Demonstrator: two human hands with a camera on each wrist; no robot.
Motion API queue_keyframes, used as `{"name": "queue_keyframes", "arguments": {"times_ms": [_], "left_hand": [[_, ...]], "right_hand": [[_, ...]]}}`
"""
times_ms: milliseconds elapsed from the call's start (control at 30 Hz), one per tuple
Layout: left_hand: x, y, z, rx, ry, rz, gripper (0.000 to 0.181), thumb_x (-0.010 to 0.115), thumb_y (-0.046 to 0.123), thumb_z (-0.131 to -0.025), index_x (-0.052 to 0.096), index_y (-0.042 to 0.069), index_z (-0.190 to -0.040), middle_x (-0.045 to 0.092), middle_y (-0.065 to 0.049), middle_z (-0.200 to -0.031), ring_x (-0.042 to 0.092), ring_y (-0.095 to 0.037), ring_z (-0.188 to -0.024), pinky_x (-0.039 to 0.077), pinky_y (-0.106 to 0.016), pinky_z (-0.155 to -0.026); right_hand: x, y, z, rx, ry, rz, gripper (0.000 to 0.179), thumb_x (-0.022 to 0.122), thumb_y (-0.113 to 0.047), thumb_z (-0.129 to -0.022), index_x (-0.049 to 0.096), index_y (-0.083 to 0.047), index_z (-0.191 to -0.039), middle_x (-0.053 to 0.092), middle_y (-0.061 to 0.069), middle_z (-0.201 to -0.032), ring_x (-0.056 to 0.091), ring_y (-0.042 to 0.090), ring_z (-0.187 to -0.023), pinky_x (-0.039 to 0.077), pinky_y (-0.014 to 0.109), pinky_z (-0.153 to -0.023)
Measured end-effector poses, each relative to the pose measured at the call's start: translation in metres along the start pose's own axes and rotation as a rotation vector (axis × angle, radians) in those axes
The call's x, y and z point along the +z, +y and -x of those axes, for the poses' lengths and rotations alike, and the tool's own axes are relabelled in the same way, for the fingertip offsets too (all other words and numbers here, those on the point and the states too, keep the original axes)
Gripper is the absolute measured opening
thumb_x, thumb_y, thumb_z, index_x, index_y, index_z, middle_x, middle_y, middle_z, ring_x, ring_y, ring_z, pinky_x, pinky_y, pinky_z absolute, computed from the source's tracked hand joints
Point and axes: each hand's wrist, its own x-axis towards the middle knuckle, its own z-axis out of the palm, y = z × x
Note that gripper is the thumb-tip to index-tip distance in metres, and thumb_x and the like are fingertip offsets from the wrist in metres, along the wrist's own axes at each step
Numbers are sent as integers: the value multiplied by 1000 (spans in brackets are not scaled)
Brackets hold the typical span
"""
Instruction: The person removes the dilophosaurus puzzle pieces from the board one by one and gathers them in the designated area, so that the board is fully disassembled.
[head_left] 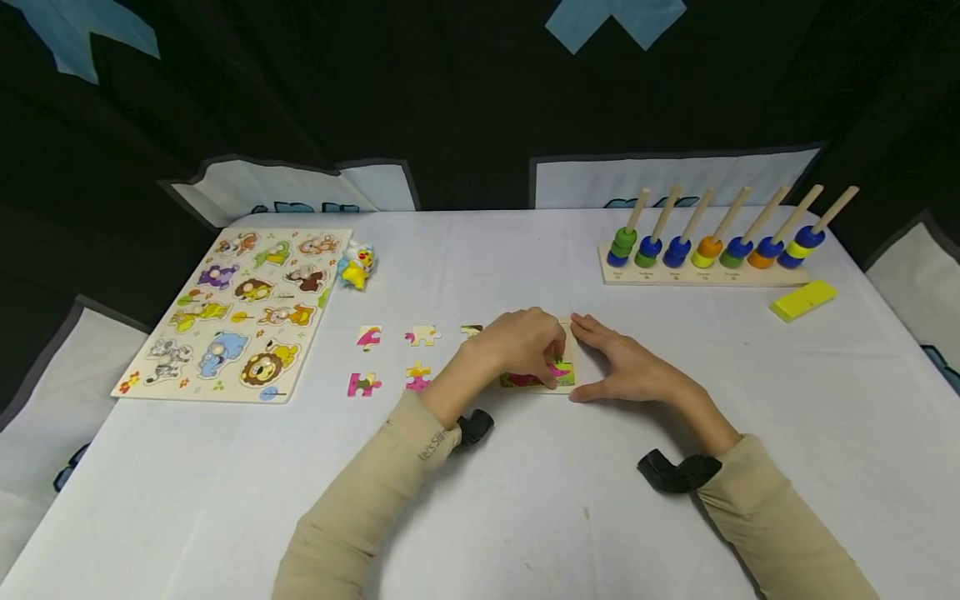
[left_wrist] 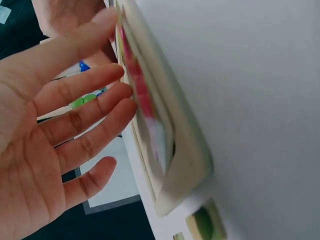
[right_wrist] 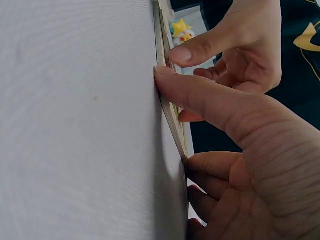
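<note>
Sleeves (head_left: 352,517) nearest, I spread my left hand (head_left: 517,348) over the seemingly part-filled puzzle board (left_wrist: 189,170) on the table (head_left: 555,483), right hand (head_left: 633,364) splayed against its edge, at least five pieces (head_left: 364,384) left outside.

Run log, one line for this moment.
left hand: over puzzle board | right hand: touching board's right edge | loose pieces: left of board

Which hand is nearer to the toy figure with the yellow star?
Left. The left hand is over the jigsaw board, right of the toy figure; the right hand is farther right, at the board's edge.
</note>
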Motion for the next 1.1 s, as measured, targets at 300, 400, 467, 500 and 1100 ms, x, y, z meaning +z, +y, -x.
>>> {"name": "queue_keyframes", "arguments": {"times_ms": [300, 400, 467, 500, 1100], "left_hand": [[2, 2, -4, 67, -35, 11, 29, 81, 20, -77, 72, 14, -104, 66, 3, -100, 57, -9, -92, 48, -25, -85], [1, 3, -5, 72, -35, 16, 29, 81, 17, -77, 73, 13, -103, 67, 2, -99, 58, -10, -92, 48, -25, -85], [1, 3, -6, 63, -32, 19, 29, 81, 16, -76, 72, 12, -103, 66, 3, -97, 58, -9, -90, 48, -24, -83], [2, 3, -7, 56, -30, 24, 30, 82, 16, -76, 72, 11, -103, 67, 3, -95, 58, -9, -89, 48, -24, -82], [3, 12, -7, -72, -46, 55, 34, 80, 11, -76, 66, 13, -107, 61, 3, -94, 52, -12, -97, 45, -25, -85]], "right_hand": [[-1, -1, -1, -9, -1, 1, 99, 78, -38, -77, 23, 2, -150, 14, 18, -160, 11, 39, -147, 18, 61, -113], [-1, -1, -1, -6, -1, 1, 99, 78, -38, -77, 23, 2, -150, 14, 18, -160, 11, 39, -147, 18, 61, -113], [0, -2, 0, -5, -2, 1, 99, 78, -38, -77, 23, 2, -150, 14, 18, -160, 11, 39, -147, 18, 61, -113], [0, -1, 0, -2, -2, 2, 99, 78, -38, -77, 23, 1, -150, 14, 17, -160, 11, 39, -147, 18, 61, -113], [0, 1, -1, 5, -2, 16, 100, 77, -40, -77, 23, 0, -150, 13, 18, -160, 11, 40, -147, 17, 62, -113]]}}
